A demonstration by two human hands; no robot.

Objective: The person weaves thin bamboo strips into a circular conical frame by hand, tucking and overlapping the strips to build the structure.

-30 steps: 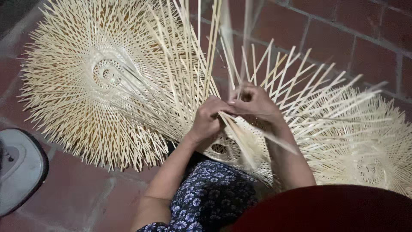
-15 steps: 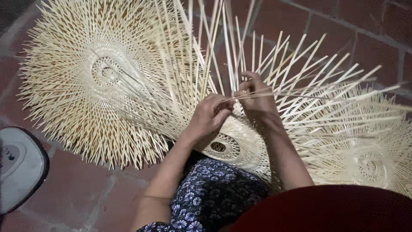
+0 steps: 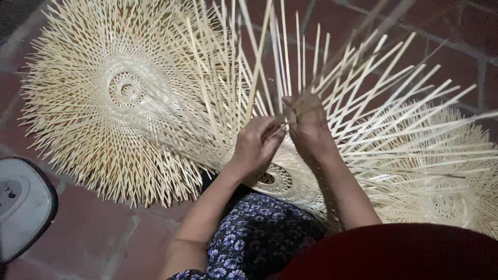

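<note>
A half-woven pale bamboo piece [image 3: 282, 181] rests on my lap, its round woven centre just below my hands and long loose strips [image 3: 394, 103] fanning up and to the right. My left hand [image 3: 257, 142] pinches a bamboo strip [image 3: 258, 67] that stands up toward the top of the view. My right hand [image 3: 306, 122] is closed on strips beside it, fingers touching the left hand's fingertips.
A finished round woven bamboo piece [image 3: 124, 93] with a spiky rim lies on the red brick floor [image 3: 93, 233] at the left. Another woven piece [image 3: 451, 202] lies at the right. A grey-and-white rounded object [image 3: 21, 207] sits at the left edge. My floral-patterned clothing [image 3: 259, 238] shows below.
Both hands have shifted slightly up along the strips, and the left hand now holds one strip upright. The view has moved a little closer.
</note>
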